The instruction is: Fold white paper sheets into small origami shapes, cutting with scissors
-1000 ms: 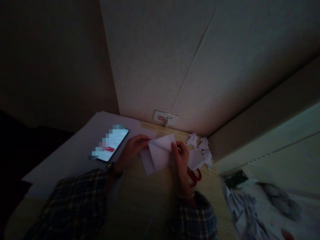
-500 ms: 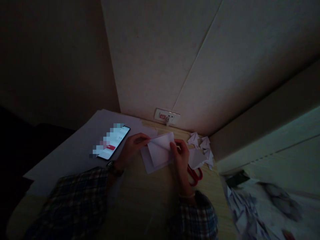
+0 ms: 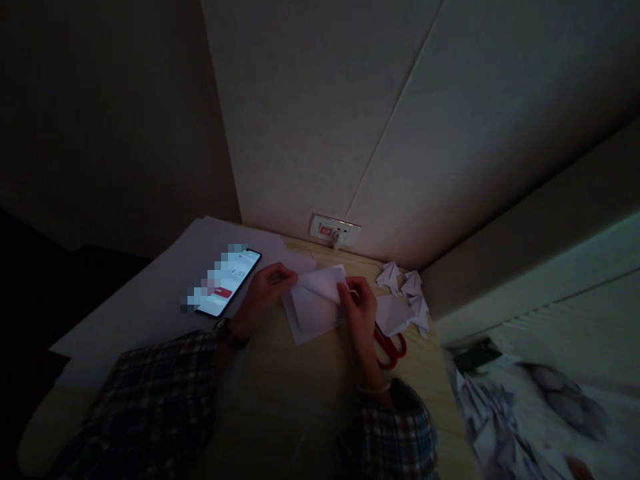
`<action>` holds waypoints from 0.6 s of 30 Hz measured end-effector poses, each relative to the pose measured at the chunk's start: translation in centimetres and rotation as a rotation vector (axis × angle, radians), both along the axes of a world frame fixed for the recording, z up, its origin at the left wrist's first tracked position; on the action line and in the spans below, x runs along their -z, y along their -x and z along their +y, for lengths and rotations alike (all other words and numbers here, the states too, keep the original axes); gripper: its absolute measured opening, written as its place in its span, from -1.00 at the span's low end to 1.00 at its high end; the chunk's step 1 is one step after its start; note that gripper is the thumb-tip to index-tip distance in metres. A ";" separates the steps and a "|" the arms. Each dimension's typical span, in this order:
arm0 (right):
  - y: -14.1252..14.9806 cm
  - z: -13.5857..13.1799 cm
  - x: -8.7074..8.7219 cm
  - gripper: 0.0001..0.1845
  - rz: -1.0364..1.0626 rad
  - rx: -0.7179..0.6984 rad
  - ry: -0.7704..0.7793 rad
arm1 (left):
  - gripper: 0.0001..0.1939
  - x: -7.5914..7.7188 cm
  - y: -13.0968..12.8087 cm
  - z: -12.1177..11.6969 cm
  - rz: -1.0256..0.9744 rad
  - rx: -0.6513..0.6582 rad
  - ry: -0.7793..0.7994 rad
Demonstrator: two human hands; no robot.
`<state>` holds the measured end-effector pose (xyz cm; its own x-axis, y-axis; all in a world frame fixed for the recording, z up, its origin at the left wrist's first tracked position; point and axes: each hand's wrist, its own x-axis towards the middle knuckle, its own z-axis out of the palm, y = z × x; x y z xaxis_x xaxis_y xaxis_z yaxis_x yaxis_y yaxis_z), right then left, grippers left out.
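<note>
A sheet of white paper [image 3: 320, 293], creased across its upper part, is held above the table between my two hands. My left hand [image 3: 270, 287] pinches its left corner with thumb and fingertips. At the upper right edge my right hand [image 3: 359, 303] grips the sheet, fingers curled. More white paper [image 3: 303, 337] lies beneath it on the wooden table [image 3: 280, 393]. Just right of my right wrist are red-handled scissors [image 3: 393, 350], their blades mostly hidden by paper.
A lit phone [image 3: 227, 283] rests on large white sheets [image 3: 145, 313] at the left. Several folded paper pieces [image 3: 411, 285] sit by the wall, near a loose paper piece [image 3: 395, 312]. A wall socket [image 3: 335, 231] holds a plug. Many paper pieces [image 3: 493, 420] lie lower right, beyond the table edge.
The held sheet has shifted slightly left and its upper edge has tilted a little. Both hands keep their grip. The digits on the phone screen differ.
</note>
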<state>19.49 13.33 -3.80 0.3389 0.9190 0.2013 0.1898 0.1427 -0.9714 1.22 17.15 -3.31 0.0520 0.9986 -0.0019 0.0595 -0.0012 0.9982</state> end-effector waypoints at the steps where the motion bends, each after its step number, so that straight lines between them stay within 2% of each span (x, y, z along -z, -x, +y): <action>1: 0.0 0.0 0.0 -0.83 0.000 -0.003 0.000 | -0.69 0.0 0.0 0.0 -0.001 -0.001 -0.002; 5: 0.1 0.0 0.1 -0.82 0.008 0.008 0.031 | -0.66 -0.1 0.0 -0.1 0.003 0.000 0.000; 9: 0.0 0.1 0.3 -0.84 0.022 0.012 -0.019 | -0.67 0.1 0.1 0.2 0.013 -0.024 -0.007; 18: -0.2 0.3 0.8 -0.74 0.081 -0.010 -0.021 | -0.73 0.3 0.1 0.3 0.006 -0.007 -0.052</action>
